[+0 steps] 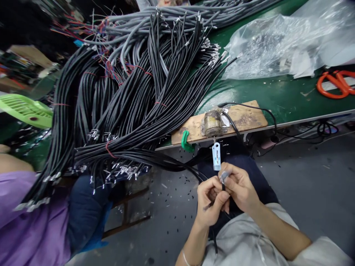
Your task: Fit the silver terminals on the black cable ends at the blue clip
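Note:
My left hand is closed, with its thumb and fingers pinching a black cable near its end. Right beside it, my right hand is closed around the same cable's tip. Grey wrapping covers one of its fingertips, and the fingers partly hide the cable end. Just above my hands, a light blue clip sticks out from a small tape-wrapped motor. That motor is fixed on a wooden board at the table edge. A bundle of black cables runs from the table toward my lap.
Piles of black cables and grey cables cover the left of the green table. A green clamp grips the board. Plastic bags and orange scissors lie right. A person in a purple top sits left, near a green fan.

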Tool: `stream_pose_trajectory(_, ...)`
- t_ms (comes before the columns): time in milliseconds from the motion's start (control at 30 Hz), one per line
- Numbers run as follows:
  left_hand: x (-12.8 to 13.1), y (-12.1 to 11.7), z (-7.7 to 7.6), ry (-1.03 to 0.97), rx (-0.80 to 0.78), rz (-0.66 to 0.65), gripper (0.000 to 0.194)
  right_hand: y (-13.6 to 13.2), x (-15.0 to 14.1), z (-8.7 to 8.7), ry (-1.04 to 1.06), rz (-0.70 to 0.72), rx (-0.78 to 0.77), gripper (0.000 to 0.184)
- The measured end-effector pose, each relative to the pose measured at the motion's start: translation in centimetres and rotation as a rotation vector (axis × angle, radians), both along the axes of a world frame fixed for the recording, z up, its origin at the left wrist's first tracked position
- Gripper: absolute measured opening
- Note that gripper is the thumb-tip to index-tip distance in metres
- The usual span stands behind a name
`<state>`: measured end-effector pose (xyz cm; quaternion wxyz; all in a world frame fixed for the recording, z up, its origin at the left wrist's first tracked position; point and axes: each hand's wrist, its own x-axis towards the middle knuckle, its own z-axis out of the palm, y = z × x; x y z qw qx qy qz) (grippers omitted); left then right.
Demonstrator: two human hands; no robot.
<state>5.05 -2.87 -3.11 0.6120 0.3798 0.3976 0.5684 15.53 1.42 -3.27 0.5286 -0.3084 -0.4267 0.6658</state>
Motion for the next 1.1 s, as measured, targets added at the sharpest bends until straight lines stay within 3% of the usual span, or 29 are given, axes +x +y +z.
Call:
stream_pose_trajectory(100,0.0,-0.2,0.2,0.124,-0.056,0.061,0.032,0.0,0.6,0.0,-0.330,-0.354,0.418,0.010)
stream_pose_trajectory(167,-0.5,-0.2,0.6,0.233,-0.059,0.069,0.032,0.2,1.1,-0.1,-0.377,-0.376,0.548,0.008)
stream_pose_trajectory(233,-1.2,0.1,1.1,0.347,0.022,0.063,0.029,0.6,1.4,-0.1,-0.226,-0.168,0.412,0.010)
stream_pose_trajectory(333,-2.1,0.9,1.9,0.517,0.213,0.071,0.021,1.3,1.9,0.2,0.036,0.253,0.031,0.026)
stream_pose_trajectory(400,-2.3,1.4,2.3,0.604,0.294,0.087,0.014,2.0,2.5,0.7,0.030,0.436,-0.096,0.031)
stream_pose_trajectory(467,-2.3,1.7,2.7,0.668,0.329,0.112,0.007,2.9,3.1,1.3,-0.091,0.501,-0.112,0.032)
stream_pose_trajectory(533,-2.3,1.7,2.8,0.718,0.340,0.151,0.004,3.8,3.6,1.9,-0.235,0.436,-0.081,0.033)
stream_pose_trajectory(633,-2.3,1.3,3.0,0.732,0.361,0.206,0.006,5.3,3.7,2.8,-0.433,0.171,0.017,0.033)
stream_pose_trajectory(700,-2.4,1.1,3.0,0.702,0.382,0.228,0.007,6.1,2.9,3.2,-0.498,0.078,0.077,0.035)
stream_pose_trajectory(833,-2.8,1.4,3.0,0.623,0.392,0.265,0.007,7.1,0.4,3.2,-0.256,0.226,-0.052,0.045)
stream_pose_trajectory(933,-2.9,1.9,3.1,0.564,0.380,0.291,0.005,7.1,-0.9,2.0,0.044,0.386,-0.169,0.053)
stream_pose_trajectory(1000,-3.0,2.1,3.2,0.553,0.370,0.305,0.006,6.7,-0.8,1.0,0.095,0.391,-0.137,0.061)
stream_pose_trajectory(1033,-3.0,2.0,3.2,0.565,0.364,0.314,0.006,6.3,-0.5,0.7,0.051,0.323,-0.085,0.059)
stream_pose_trajectory(1100,-2.9,1.8,3.2,0.623,0.347,0.330,0.005,5.0,0.7,0.7,-0.152,0.054,0.091,0.040)
